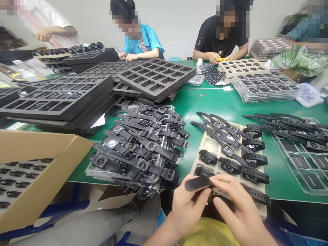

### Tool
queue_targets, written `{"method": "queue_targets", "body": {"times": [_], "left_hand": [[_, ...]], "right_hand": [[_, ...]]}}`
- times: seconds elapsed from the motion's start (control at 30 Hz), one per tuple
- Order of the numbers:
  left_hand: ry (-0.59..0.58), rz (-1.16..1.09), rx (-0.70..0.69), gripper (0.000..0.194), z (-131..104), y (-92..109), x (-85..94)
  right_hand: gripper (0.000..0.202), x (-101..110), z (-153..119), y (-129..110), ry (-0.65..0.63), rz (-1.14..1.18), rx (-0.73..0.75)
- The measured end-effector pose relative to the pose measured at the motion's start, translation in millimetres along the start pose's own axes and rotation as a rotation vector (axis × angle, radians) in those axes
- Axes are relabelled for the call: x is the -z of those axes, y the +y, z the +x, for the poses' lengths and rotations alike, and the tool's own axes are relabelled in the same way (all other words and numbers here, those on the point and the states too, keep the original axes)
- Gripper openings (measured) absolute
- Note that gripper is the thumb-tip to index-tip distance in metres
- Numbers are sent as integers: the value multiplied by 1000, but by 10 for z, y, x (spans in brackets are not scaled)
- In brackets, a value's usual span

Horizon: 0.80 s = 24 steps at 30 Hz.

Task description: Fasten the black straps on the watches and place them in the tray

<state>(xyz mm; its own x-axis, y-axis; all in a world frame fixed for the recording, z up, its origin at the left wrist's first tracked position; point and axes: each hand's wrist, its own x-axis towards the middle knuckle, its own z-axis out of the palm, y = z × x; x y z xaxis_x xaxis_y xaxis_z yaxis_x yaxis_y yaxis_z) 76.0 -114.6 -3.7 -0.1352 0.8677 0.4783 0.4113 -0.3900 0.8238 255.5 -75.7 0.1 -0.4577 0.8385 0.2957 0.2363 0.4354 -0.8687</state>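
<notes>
Low in front of me, my left hand (188, 201) grips a black smartwatch (198, 183), its smooth strap pointing left between thumb and fingers. Fingers of my right hand (234, 198) close on the other end of it, the thumb held lower. Much of the watch is hidden by my hands. Just beyond lies a cream tray (208, 145) with looped smartwatches (230, 166) in its compartments. Several watches with straps laid out straight (228, 150) rest across its far part.
Left of the tray is a heap of black smartwatches (143, 145) on clear plastic trays. Stacked black foam trays (156, 77) stand behind it. A cardboard box (51, 171) is at left. More watches lie on a clear tray (284, 150) at right. Co-workers sit across the green table (194, 102).
</notes>
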Motion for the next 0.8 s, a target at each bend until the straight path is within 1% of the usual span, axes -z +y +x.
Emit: {"method": "queue_targets", "body": {"times": [0.03, 0.1, 0.2, 0.23, 0.3, 0.33, 0.4, 0.43, 0.47, 0.53, 0.57, 0.6, 0.63, 0.67, 0.73, 0.8], "left_hand": [[11, -105, 107, 14, -3, 5, 3], [58, -340, 306, 9, -7, 1, -8], [154, -674, 544, 23, 3, -25, -58], [178, -757, 600, 29, 12, -31, -77], [198, -870, 666, 37, 27, -36, -105], [200, -904, 674, 37, 30, -35, -111], [178, -937, 641, 31, 17, -29, -105], [129, -943, 615, 29, 1, -23, -95], [54, -943, 595, 29, -19, -16, -84], [-109, -921, 583, 31, -64, -2, -61], [-164, -913, 581, 33, -83, 3, -54], [-189, -916, 569, 35, -96, 4, -49], [-185, -918, 543, 37, -104, 0, -47], [-164, -911, 500, 37, -108, -10, -45], [-106, -852, 399, 42, -111, -43, -41], [-99, -738, 338, 47, -121, -79, -30]], "right_hand": [[43, -5, -16, 1, -27, -48, 20], [49, -32, -38, 4, -57, -82, 9], [50, -80, -44, 11, -58, -80, -36], [51, -91, -40, 12, -55, -86, -45], [53, -99, -29, 4, -64, -105, -46], [54, -98, -25, -6, -70, -114, -45], [57, -90, -18, -39, -94, -126, -78], [57, -87, -15, -59, -116, -115, -110], [55, -85, -12, -79, -144, -85, -151], [40, -90, -7, -110, -176, 18, -222], [29, -96, -7, -117, -166, 78, -238], [19, -101, -10, -116, -140, 134, -242], [10, -106, -17, -109, -97, 183, -245], [6, -106, -26, -94, -40, 231, -257], [9, -93, -49, -49, 85, 337, -317], [13, -63, -64, 1, 169, 432, -362]]}}
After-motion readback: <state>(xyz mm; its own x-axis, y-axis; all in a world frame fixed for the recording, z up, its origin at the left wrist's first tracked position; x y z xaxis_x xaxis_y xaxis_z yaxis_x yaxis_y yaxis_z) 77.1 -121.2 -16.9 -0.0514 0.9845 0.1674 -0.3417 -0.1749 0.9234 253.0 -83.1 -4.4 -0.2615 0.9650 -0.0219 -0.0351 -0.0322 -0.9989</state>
